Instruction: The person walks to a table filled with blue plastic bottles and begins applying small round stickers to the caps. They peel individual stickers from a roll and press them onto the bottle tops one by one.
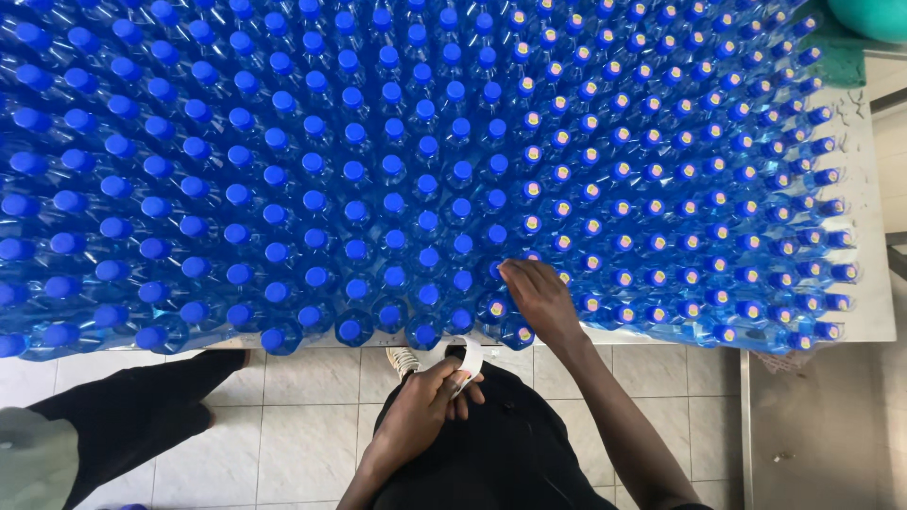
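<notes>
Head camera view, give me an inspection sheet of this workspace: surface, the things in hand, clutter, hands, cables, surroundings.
Surface: white table, almost wholly covered; bare strip along the right edge.
Things in hand: blue-capped bottles packed in close rows; caps on the right part carry small round stickers, caps on the left part are plain. A white sticker strip is in the left hand.
Clutter: nothing seen.
Hands: right hand fingertips on a cap near the front edge, at the boundary of stickered and plain caps; left hand closed on the strip below the table edge.
Cables: nothing seen.
Surroundings: pale tiled floor; another person's dark sleeve at lower left.
</notes>
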